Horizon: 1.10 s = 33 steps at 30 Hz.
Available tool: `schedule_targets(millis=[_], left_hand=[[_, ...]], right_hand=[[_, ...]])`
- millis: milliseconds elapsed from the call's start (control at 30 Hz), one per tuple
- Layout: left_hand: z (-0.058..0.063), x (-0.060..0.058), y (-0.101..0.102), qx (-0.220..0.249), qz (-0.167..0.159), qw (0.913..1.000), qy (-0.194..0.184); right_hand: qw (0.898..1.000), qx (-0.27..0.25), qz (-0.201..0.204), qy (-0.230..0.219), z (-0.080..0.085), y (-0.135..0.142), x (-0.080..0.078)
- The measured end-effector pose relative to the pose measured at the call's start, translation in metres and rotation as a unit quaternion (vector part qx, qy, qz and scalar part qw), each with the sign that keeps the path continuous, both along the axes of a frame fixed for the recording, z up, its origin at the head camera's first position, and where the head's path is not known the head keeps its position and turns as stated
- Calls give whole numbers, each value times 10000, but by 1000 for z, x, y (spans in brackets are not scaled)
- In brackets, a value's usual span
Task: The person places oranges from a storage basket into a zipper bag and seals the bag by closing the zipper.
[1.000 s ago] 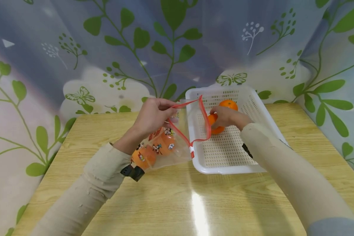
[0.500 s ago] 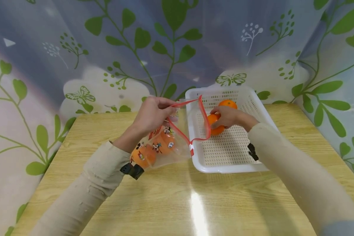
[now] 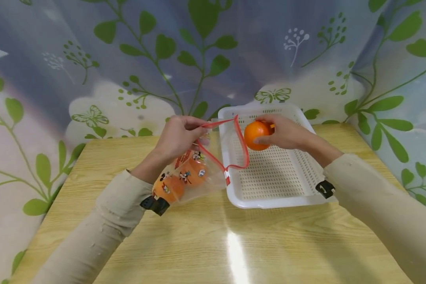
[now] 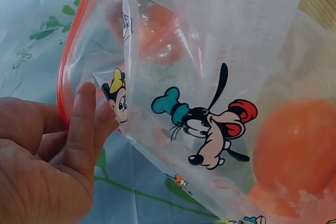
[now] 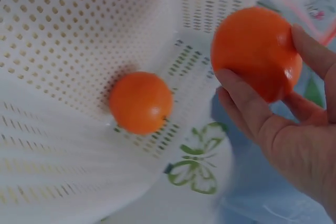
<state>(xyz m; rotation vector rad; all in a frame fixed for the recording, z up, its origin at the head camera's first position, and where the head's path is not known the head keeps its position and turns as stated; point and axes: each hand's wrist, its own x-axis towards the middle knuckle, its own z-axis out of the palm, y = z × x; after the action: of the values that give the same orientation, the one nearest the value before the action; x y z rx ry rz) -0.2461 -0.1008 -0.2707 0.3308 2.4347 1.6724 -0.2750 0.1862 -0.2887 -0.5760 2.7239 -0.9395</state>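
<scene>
My left hand (image 3: 175, 136) pinches the upper edge of a clear zip bag (image 3: 216, 182) with a red zip strip and cartoon prints. Its mouth gapes toward the basket, and a few oranges (image 3: 171, 189) show through the plastic. In the left wrist view the bag (image 4: 273, 72) fills most of the picture, with thumb and fingers at its red edge. My right hand (image 3: 287, 132) grips an orange (image 3: 257, 136), raised over the basket close to the bag's mouth. Another orange (image 5: 140, 102) lies in the basket, mostly hidden behind this hand in the head view.
A white perforated plastic basket (image 3: 266, 204) stands on the wooden table (image 3: 184, 244), right of the bag. The bag's red opening overlaps the basket's left rim. Behind the table hangs a curtain (image 3: 142, 90) printed with leaves and butterflies.
My right hand has lifted an orange up from the basket floor, its forearm shifting right. The left hand keeps its hold on the bag, almost unmoved.
</scene>
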Motion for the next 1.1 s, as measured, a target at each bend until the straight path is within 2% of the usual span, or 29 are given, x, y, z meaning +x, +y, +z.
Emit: schedule_targets(millis=[167, 367, 467, 600, 733, 867, 967, 1100], left_hand=[[2, 0, -4, 15, 30, 10000, 6], [4, -2, -6, 31, 164, 9999, 28], [5, -3, -5, 20, 197, 9998, 21], [7, -4, -6, 12, 182, 9998, 53], [10, -5, -8, -31, 177, 9998, 132], [13, -5, -10, -132, 214, 9996, 137], [14, -5, -10, -214, 179, 9996, 81], [15, -5, -9, -258, 98, 9996, -16]], right_hand=[[9971, -590, -222, 427, 9, -4, 14], [9849, -1450, -492, 801, 11, -12, 35], [9761, -1935, -404, 900, 11, -15, 43], [9685, -2330, -37, 873, 7, -23, 48], [9685, -2334, 112, 857, 3, -35, 49], [9709, -2123, 148, 1096, -1, -47, 48], [9741, -1791, 251, 1360, -4, -52, 47], [9751, -1035, 511, 1896, -7, -56, 46]])
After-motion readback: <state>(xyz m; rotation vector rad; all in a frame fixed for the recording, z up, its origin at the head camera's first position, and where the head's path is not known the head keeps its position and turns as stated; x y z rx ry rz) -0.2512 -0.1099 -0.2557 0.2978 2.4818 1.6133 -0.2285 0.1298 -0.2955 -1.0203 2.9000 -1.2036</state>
